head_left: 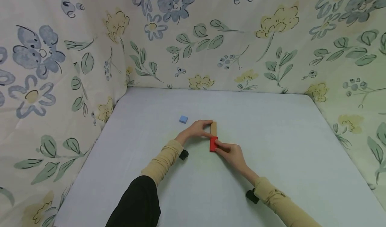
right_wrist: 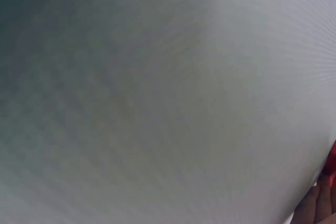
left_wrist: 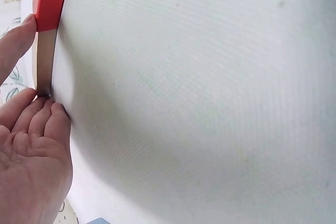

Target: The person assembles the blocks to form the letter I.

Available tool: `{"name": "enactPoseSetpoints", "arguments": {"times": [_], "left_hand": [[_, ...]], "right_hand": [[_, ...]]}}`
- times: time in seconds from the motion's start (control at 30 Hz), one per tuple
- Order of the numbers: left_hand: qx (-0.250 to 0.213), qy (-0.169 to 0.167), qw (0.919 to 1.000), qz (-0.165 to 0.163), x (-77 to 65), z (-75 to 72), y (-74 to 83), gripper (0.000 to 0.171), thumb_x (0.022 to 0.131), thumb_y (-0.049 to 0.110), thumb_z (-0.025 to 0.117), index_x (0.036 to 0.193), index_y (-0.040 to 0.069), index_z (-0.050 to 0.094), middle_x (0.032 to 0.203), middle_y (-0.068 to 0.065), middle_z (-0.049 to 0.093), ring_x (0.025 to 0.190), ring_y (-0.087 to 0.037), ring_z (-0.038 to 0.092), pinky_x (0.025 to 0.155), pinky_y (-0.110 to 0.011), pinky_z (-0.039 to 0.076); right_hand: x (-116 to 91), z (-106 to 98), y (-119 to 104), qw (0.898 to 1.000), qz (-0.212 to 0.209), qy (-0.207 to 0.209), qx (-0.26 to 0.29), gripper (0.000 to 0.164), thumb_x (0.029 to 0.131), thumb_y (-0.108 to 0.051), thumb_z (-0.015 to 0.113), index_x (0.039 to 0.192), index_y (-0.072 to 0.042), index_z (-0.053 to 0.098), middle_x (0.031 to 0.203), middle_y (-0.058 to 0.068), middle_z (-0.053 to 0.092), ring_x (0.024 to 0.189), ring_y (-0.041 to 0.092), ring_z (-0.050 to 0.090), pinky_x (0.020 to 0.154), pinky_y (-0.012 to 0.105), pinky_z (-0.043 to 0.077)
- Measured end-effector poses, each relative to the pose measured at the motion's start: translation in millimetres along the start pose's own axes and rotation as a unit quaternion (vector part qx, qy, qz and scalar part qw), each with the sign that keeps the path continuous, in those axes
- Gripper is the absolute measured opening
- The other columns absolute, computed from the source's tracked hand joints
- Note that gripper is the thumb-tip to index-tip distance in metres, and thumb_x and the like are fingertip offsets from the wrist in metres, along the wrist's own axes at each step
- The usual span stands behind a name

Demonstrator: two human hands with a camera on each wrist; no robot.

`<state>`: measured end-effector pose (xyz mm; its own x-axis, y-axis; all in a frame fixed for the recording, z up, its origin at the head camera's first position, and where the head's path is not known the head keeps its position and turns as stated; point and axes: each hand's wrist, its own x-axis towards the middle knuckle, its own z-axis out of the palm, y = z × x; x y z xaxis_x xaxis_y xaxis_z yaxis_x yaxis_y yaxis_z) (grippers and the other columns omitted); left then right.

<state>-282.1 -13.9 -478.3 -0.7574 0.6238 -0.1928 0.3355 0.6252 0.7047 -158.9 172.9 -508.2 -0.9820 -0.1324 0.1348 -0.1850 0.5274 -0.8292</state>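
A tan wooden block (head_left: 213,128) and a red block (head_left: 212,147) lie end to end on the white table, forming one line. My left hand (head_left: 195,130) holds the wooden block lengthwise. Its fingers are at the far end, and the thumb is at the seam by the red block. In the left wrist view, the fingertips (left_wrist: 55,109) curl against the end of the wood (left_wrist: 46,59). My right hand (head_left: 234,155) pinches the red block from the right side. Only a few of its fingers (right_wrist: 321,203) show in the right wrist view's corner, beside some red.
A small blue block (head_left: 183,119) lies on the white table (head_left: 271,129), left of and beyond the left hand. Floral curtains (head_left: 199,46) hang behind the table and along its sides. Dark wrist cameras (head_left: 183,154) sit under both forearms.
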Motion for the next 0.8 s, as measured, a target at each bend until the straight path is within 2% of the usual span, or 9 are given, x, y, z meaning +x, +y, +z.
{"name": "enactPoseSetpoints", "arguments": {"times": [0.27,0.5,0.8], "left_hand": [[0.005,-0.003,1.0,-0.003,-2.5,-0.8,2.8,0.074,0.082,0.029,0.074,0.145,0.011,0.04,0.15,-0.009,0.04,0.139,-0.024,0.037,0.114,-0.039,0.035],[0.002,0.007,0.9999,0.007,0.6,-3.1,1.6,0.074,0.081,0.031,0.075,0.144,0.012,0.041,0.149,-0.007,0.041,0.138,-0.022,0.038,0.113,-0.036,0.035],[-0.005,-0.009,0.9999,-0.007,-2.5,-1.6,-1.0,0.075,0.081,0.031,0.075,0.145,0.014,0.039,0.151,-0.004,0.039,0.14,-0.021,0.034,0.115,-0.036,0.032]], "right_hand": [[-0.7,0.4,-2.2,1.0,0.001,0.003,-0.007,0.036,0.084,-0.013,0.072,0.12,-0.011,0.066,0.119,0.01,0.066,0.112,0.021,0.063,0.091,0.032,0.053],[2.7,-2.8,-3.1,1.0,0.004,0.005,-0.003,0.037,0.083,-0.015,0.072,0.12,-0.013,0.066,0.118,0.009,0.066,0.11,0.02,0.063,0.088,0.02,0.051],[0.9,-2.5,-4.2,1.0,0.02,-0.015,0.005,0.036,0.084,-0.015,0.071,0.12,-0.011,0.067,0.12,0.009,0.066,0.112,0.022,0.062,0.09,0.026,0.052]]}}
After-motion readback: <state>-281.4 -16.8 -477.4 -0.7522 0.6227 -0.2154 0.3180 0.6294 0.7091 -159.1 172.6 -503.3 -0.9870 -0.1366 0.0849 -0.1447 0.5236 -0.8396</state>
